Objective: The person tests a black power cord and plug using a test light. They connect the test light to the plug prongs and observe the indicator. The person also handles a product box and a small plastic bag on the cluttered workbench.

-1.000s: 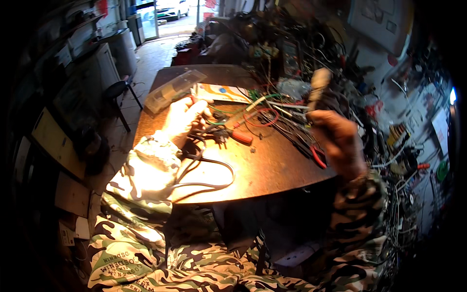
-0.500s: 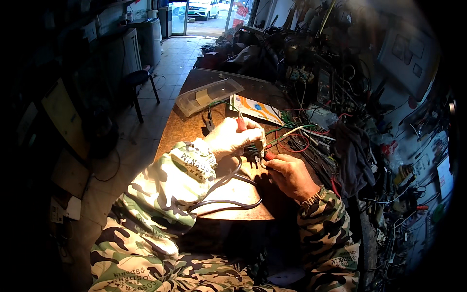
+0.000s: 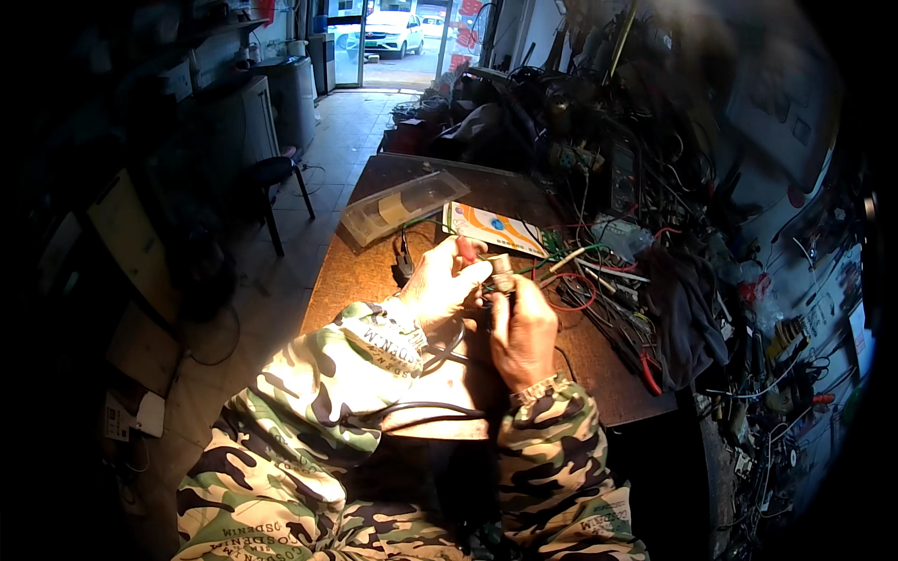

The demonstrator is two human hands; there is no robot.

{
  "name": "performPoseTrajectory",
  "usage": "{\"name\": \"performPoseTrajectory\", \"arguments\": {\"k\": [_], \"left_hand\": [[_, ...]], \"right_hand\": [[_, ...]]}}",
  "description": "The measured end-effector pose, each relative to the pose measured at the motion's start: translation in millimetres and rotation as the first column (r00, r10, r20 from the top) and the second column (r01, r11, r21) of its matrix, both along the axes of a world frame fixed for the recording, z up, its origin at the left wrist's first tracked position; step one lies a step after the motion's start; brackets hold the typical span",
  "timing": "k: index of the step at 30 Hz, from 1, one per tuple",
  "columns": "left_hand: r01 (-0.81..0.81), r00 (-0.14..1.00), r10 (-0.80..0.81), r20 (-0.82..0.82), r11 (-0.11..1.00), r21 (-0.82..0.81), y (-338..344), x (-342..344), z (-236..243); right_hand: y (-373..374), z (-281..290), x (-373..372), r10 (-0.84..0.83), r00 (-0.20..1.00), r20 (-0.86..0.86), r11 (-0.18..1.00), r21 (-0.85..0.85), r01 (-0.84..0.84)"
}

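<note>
Just on the near side of the white-and-orange card, which lies on the brown table, two bare hands work close together. The left hand, below the card's left end, pinches a small red piece between thumb and forefinger; the piece's lower part is hidden by the fingers. The right hand, farther to the near side of the card, has its thumb and fingers closed around a short tan cylinder. That cylinder stands slightly tilted between the right hand and the card, with its top beside the left thumb; whether the two touch cannot be told.

Left of the card lies a clear plastic case with a yellowish band around its middle. A small black clip-like piece sits to the card's lower left, beside the left hand. Well to the near side of the card, a black cable curves below the hands. Right of the card spreads a tangle of wires, with a red wire forming a loop. Farther right and nearer than the card are red-handled pliers and a dark grey cloth.
</note>
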State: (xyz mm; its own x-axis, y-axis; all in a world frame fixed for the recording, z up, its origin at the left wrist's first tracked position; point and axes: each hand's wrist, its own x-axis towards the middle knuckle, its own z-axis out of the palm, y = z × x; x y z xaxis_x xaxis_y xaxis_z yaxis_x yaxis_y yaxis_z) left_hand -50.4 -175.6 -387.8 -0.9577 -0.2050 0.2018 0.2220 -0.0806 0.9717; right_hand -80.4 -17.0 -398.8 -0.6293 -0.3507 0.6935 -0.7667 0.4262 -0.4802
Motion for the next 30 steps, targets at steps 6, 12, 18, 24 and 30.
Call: {"name": "performPoseTrajectory", "arguments": {"k": [6,12,18,24,30], "left_hand": [[-0.039,0.999,0.036,0.024,0.989,0.14,2,2,2],[-0.209,0.977,0.199,-0.078,0.8,-0.563,0,2,12],[-0.302,0.951,0.139,-0.276,0.599,-0.741,5,7,16],[-0.402,0.911,0.088,-0.404,0.414,-0.817,1,23,21],[-0.424,0.894,0.023,-0.446,0.36,-0.831,13,2,11]], "right_hand": [[20,26,-65,0.253,0.947,0.2,0.953,-0.219,-0.209],[23,6,-56,0.521,0.756,0.396,0.839,-0.399,-0.369],[30,21,-57,0.686,0.485,0.542,0.716,-0.62,-0.32],[12,23,-50,0.784,0.292,0.548,0.621,-0.7,-0.354],[27,18,-58,0.729,0.396,0.558,0.683,-0.636,-0.36]]}}
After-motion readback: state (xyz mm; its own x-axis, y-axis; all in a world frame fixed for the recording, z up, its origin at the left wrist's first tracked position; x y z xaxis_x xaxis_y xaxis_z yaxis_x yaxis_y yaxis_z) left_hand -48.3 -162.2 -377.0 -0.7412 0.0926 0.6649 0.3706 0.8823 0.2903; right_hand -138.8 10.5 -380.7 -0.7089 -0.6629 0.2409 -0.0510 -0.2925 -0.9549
